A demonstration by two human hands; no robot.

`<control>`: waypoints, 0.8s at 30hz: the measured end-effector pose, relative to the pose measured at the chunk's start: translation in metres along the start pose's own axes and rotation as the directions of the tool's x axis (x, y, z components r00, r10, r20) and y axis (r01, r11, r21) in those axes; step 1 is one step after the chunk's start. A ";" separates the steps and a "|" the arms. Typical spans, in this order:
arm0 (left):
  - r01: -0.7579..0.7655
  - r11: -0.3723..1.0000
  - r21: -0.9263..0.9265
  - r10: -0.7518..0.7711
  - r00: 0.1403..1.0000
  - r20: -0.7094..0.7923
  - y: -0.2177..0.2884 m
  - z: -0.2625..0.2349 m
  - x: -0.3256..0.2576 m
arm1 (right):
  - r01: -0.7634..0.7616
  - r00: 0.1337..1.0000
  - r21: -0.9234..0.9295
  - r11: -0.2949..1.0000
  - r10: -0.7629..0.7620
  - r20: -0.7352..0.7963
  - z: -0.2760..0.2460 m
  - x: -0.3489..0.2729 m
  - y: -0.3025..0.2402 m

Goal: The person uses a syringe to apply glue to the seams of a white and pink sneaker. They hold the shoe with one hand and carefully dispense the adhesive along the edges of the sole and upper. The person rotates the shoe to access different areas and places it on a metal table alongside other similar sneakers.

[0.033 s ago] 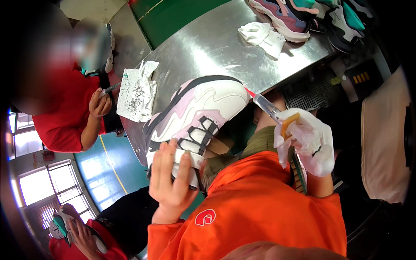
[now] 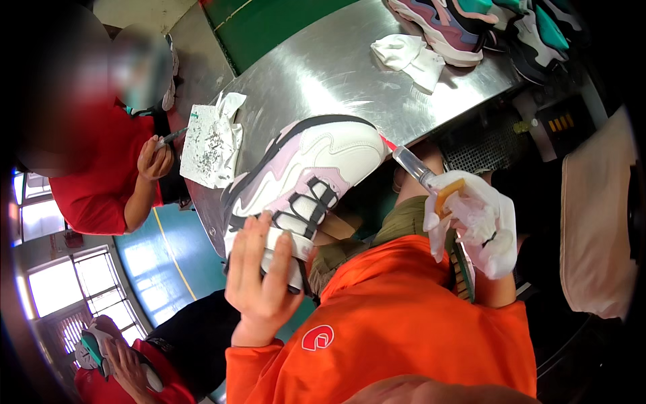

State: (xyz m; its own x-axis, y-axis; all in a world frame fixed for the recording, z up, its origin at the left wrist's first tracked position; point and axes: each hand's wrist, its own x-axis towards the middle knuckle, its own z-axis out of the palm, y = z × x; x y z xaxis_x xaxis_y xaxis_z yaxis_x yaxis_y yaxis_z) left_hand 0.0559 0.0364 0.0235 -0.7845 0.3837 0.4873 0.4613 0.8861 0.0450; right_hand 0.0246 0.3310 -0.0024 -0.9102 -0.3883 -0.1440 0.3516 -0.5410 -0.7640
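A white and lilac sneaker [image 2: 323, 155] with black lacing and dark trim rests at the table's near edge, toe to the upper right. My left hand [image 2: 259, 269] is closed about its collar, fingers lying along the tongue; the thumb is hidden. My right hand [image 2: 478, 225], covered by a white glove or cloth, grips a pen-like tool [image 2: 412, 163] with a clear barrel and a red tip. That tip touches, or nearly touches, the sole edge at the toe. An amber band [image 2: 449, 195] shows among the right fingers.
On the metal table [image 2: 303, 74] lie a speckled white cloth [image 2: 208, 145] and a crumpled white cloth [image 2: 408, 59]. More sneakers [image 2: 444, 34] stand at the far right. A co-worker in red [image 2: 101, 175] holds a similar tool at left; another person's hand [image 2: 124, 367] holds a shoe, lower left.
My left hand and the sneaker's collar have shifted slightly to the left and up. The right hand and its tool have barely moved.
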 end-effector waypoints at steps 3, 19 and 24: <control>0.040 0.997 -0.073 -0.036 0.998 0.054 -0.010 -0.008 0.017 | 0.017 0.992 0.010 1.000 -0.018 0.121 -0.006 0.001 0.006; 0.547 0.722 -0.424 -0.323 0.808 0.492 -0.080 -0.006 0.090 | 0.651 0.719 -0.105 0.752 -0.567 0.403 -0.050 0.061 0.100; 0.585 0.693 -0.421 -0.287 0.760 0.583 -0.088 -0.005 0.093 | 0.740 0.637 -0.192 0.645 -0.578 0.511 -0.063 0.064 0.106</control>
State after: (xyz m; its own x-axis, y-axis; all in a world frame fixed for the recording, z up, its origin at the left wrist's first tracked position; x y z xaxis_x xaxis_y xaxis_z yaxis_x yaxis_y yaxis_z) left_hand -0.0560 -0.0075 0.0692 -0.9704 0.1885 -0.1508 0.0354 0.7291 0.6835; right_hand -0.0100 0.2957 -0.1322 -0.6708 -0.3157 0.6711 -0.4883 -0.4931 -0.7200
